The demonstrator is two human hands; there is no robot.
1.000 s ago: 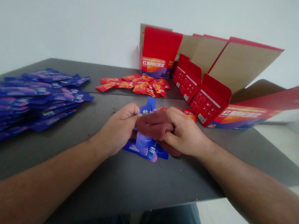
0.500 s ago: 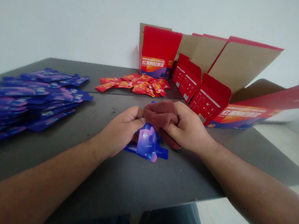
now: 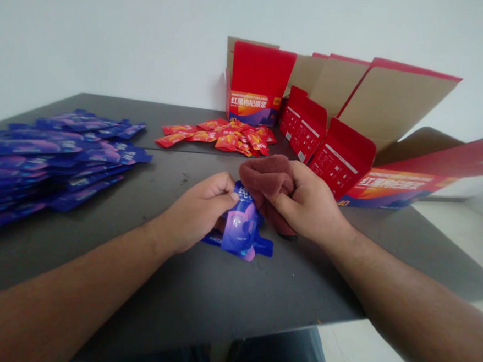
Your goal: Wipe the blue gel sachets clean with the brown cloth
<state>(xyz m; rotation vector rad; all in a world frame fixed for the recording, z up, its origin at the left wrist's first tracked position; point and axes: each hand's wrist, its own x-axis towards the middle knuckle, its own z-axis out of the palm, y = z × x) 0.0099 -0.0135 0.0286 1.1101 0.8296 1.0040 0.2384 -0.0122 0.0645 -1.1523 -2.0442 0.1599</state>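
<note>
Near the middle of the table, my left hand (image 3: 206, 208) pinches the upper edge of a blue and purple sachet (image 3: 239, 231). That sachet hangs tilted above the tabletop, with more blue packaging behind and below it that I cannot tell apart. A folded brown cloth (image 3: 266, 176) is bunched in my right hand (image 3: 309, 201), with the fingers closed round it. The cloth is beside the sachet's upper right edge and covers part of it. Whether the two touch is hard to see.
On the left lies a large heap of blue sachets (image 3: 70, 154). Small red and orange sachets (image 3: 221, 134) lie at the back centre. Open red cartons (image 3: 255, 86) stand at the back and right, flaps raised. The dark table (image 3: 216, 298) ends just before my legs.
My right hand and the cloth have shifted slightly up and right, away from my left hand. More of the sachet's printed top now shows between them.
</note>
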